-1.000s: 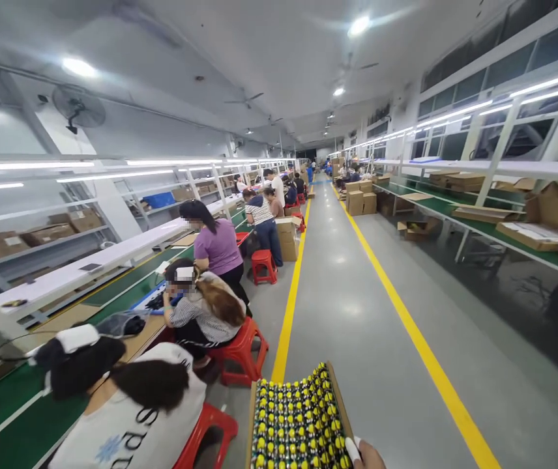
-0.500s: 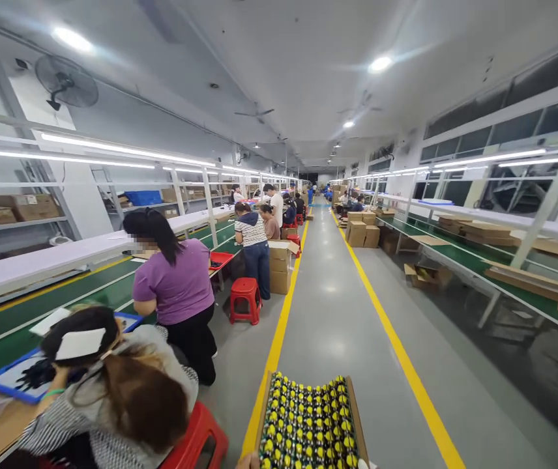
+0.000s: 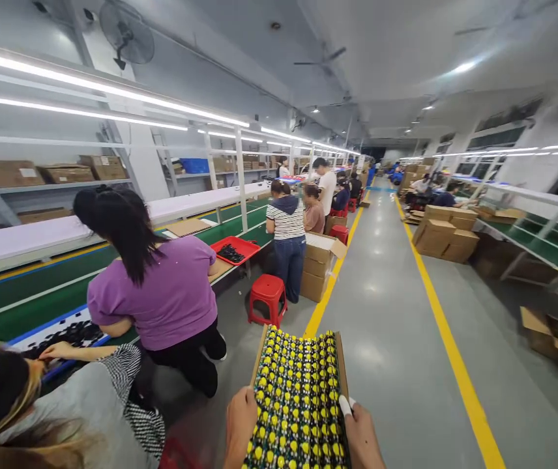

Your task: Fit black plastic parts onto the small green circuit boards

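Head view shows both hands carrying a shallow cardboard tray of small dark parts with yellow tops (image 3: 298, 397) along the grey factory aisle. Left hand (image 3: 240, 423) has its grip clenched on the tray's left edge; right hand (image 3: 363, 433) grasps the right edge, a white-taped thumb on the rim. A person in a purple shirt (image 3: 161, 293) leans over the green counter (image 3: 39, 306) at left. Judging from this, the carrying step is in hand; next calls for keeping the tray level past the red plastic stool (image 3: 268, 298).
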Action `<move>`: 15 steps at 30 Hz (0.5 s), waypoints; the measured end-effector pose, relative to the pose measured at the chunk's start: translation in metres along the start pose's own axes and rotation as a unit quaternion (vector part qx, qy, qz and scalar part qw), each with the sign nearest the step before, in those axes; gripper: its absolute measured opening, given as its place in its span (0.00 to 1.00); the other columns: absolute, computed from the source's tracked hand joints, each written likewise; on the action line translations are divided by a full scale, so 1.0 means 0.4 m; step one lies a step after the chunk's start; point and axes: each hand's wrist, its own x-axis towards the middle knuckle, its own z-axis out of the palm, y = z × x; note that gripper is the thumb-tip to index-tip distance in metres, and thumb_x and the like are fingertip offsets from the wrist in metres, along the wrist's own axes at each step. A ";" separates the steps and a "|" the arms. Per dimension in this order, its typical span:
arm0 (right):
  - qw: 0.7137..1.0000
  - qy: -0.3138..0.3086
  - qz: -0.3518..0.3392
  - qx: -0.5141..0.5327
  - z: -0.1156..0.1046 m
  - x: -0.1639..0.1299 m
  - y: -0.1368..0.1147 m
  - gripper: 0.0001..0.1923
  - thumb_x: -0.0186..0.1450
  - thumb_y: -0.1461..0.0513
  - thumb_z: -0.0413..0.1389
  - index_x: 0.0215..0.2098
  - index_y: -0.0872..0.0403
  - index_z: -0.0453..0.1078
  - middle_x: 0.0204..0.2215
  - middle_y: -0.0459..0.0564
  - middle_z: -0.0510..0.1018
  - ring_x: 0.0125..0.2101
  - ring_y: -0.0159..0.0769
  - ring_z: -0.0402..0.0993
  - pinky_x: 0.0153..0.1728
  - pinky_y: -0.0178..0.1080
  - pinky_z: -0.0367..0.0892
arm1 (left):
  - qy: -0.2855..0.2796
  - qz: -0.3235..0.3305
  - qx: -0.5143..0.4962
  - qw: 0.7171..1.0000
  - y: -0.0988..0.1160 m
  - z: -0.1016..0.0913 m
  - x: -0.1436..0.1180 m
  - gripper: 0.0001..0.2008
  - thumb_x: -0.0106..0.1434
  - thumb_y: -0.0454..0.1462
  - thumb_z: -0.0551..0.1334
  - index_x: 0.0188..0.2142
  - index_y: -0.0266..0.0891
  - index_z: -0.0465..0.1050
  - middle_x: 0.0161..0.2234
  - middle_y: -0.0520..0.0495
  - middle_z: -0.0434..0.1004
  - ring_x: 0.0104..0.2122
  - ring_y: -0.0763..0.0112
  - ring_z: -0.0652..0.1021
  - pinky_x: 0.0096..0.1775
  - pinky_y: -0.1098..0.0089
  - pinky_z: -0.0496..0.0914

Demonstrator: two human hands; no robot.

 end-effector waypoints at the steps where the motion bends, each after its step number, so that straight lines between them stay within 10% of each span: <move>1: 1.000 -0.017 0.005 -0.004 0.023 0.072 -0.025 0.26 0.52 0.37 0.56 0.23 0.51 0.68 0.14 0.50 0.71 0.18 0.40 0.65 0.19 0.38 0.57 | 0.007 -0.014 -0.002 1.000 0.028 -0.001 0.050 0.16 0.74 0.44 0.60 0.31 0.37 0.73 0.28 0.53 0.76 0.30 0.70 0.77 0.39 0.65 0.74; 15: 0.986 -0.160 0.004 -0.039 0.486 0.888 -0.288 0.25 0.54 0.41 0.57 0.28 0.55 0.77 0.20 0.53 0.78 0.29 0.48 0.75 0.28 0.38 0.66 | 0.083 -0.118 -0.023 0.989 0.206 0.015 0.808 0.14 0.74 0.44 0.60 0.37 0.36 0.75 0.33 0.50 0.79 0.34 0.68 0.80 0.41 0.62 0.76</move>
